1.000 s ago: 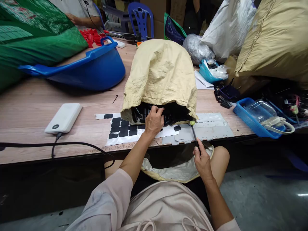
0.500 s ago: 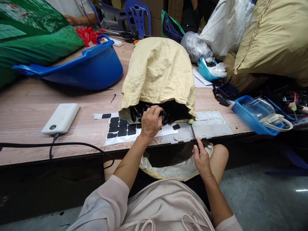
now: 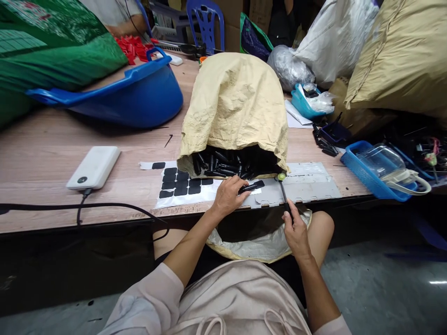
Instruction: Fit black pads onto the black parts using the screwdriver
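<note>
Right now the left hand [image 3: 228,195] pinches one slim black plastic piece [image 3: 248,188] at the near edge of the table [image 3: 45,158], just in front of the mouth of the tan sack [image 3: 235,107]. That sack lies on its side with its opening toward the person, so the heap of black pieces [image 3: 223,164] inside sits within easy reach. The right hand [image 3: 296,232] is closed around the dark shaft of a thin tool [image 3: 283,195] with a small green knob at its far end, held over the table edge above a second crumpled sack [image 3: 258,242] resting open on the lap, likely to catch things. Woven and creased, the tan sack looks stiff; a white sheet of glossy black pads [image 3: 179,184] lies flat beside it
</note>
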Available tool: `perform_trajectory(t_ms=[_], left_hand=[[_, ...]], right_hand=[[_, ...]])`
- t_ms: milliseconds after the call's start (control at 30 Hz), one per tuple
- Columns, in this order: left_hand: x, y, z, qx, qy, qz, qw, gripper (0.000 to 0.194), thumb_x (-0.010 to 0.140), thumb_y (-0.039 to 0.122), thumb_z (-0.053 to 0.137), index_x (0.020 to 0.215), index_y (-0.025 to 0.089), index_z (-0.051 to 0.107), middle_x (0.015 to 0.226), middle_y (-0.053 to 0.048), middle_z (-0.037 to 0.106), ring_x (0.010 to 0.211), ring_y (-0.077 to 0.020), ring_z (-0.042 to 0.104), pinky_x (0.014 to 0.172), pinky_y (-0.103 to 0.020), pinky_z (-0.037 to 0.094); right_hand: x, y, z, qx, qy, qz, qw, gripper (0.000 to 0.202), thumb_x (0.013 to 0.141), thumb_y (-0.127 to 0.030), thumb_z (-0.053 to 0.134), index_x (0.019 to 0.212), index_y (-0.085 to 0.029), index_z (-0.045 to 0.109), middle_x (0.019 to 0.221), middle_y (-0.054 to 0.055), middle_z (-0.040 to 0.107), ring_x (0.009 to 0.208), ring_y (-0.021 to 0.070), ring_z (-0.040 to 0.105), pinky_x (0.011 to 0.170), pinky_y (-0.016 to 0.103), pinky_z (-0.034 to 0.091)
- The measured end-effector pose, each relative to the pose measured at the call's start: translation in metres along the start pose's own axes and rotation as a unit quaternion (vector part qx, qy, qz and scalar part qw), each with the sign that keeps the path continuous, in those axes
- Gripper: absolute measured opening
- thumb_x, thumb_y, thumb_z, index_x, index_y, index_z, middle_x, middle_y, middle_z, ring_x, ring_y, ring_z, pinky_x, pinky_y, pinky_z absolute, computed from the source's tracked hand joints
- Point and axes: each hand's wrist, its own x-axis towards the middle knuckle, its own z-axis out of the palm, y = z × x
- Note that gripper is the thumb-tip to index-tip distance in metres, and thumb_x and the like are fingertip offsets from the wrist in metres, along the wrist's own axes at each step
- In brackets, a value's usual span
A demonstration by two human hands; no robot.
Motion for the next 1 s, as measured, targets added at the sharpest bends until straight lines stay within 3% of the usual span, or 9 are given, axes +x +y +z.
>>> perform_trajectory(t_ms=[200, 400, 600, 733, 1000], left_hand=[[0.001, 0.0, -0.002, -0.029, -0.011, -0.028, 0.999, 0.013, 0.089, 0.026, 0.075, 0.102, 0.021, 0.075, 0.091, -0.003, 0.066, 0.088, -0.0222, 0.063, 0.084, -0.036, 0.049], [0.001, -0.002, -0.002, -0.044, -0.012, -0.028, 0.999, 0.016, 0.089, 0.026, 0.073, 0.104, 0.021, 0.076, 0.093, -0.004, 0.067, 0.091, -0.0225, 0.063, 0.086, -0.037, 0.05], [0.002, -0.003, -0.002, -0.064, -0.011, -0.029, 0.997, 0.017, 0.09, 0.026, 0.072, 0.105, 0.021, 0.077, 0.093, -0.005, 0.067, 0.091, -0.022, 0.064, 0.086, -0.037, 0.051], [0.003, -0.003, -0.001, -0.064, -0.008, -0.036, 0.997, 0.016, 0.089, 0.025, 0.073, 0.104, 0.021, 0.078, 0.092, -0.004, 0.066, 0.092, -0.0226, 0.064, 0.087, -0.037, 0.052], [0.004, -0.002, -0.003, -0.059, -0.017, -0.043, 0.997, 0.018, 0.088, 0.024, 0.075, 0.106, 0.022, 0.077, 0.093, -0.004, 0.067, 0.093, -0.0225, 0.064, 0.087, -0.037, 0.051]], right_hand=[[-0.014, -0.011, 0.002, 0.062, -0.026, 0.009, 0.998, 0.054, 0.105, -0.04, 0.048, 0.154, -0.018, 0.054, 0.094, 0.007, 0.076, 0.078, 0.017, 0.069, 0.075, 0.03, 0.06], [-0.023, -0.035, 0.002, 0.051, -0.063, -0.054, 0.995, 0.05, 0.105, -0.035, 0.049, 0.152, -0.022, 0.057, 0.112, 0.009, 0.078, 0.091, 0.0188, 0.073, 0.086, 0.033, 0.062], [-0.024, -0.036, 0.003, 0.019, -0.058, -0.115, 0.992, 0.048, 0.106, -0.032, 0.048, 0.153, -0.025, 0.057, 0.138, 0.01, 0.071, 0.11, 0.0224, 0.075, 0.1, 0.038, 0.062], [-0.025, -0.032, 0.008, 0.012, -0.071, -0.12, 0.99, 0.048, 0.106, -0.03, 0.047, 0.153, -0.023, 0.057, 0.143, 0.01, 0.068, 0.123, 0.0232, 0.071, 0.105, 0.039, 0.06], [-0.028, -0.042, 0.01, 0.036, -0.076, -0.137, 0.987, 0.048, 0.107, -0.026, 0.048, 0.155, -0.024, 0.054, 0.144, 0.009, 0.068, 0.127, 0.0218, 0.069, 0.109, 0.037, 0.058]])
